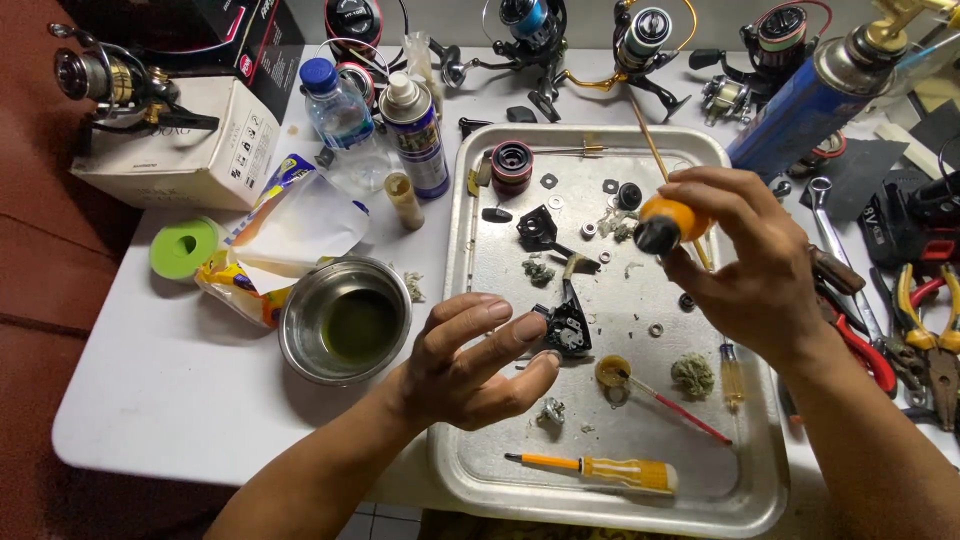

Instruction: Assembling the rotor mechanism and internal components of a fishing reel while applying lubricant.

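Nearest the camera, a yellow-handled screwdriver (600, 468) lies on the metal tray (470, 470) below both hands. A black reel part (567, 325) is pinched by the left hand (470, 365); an orange-handled screwdriver (665, 225) is gripped by the right hand (740, 260). The part is best steadied and the tip kept square.

White table (180, 390) crowded with gear: metal tray (480, 470) at lower centre, steel bowl (345, 322) to its left, green tape roll (184, 247) and cardboard box (190, 140) upper left, spray can (415, 135) and water bottle (335, 105) above, pliers (925, 325) far right.
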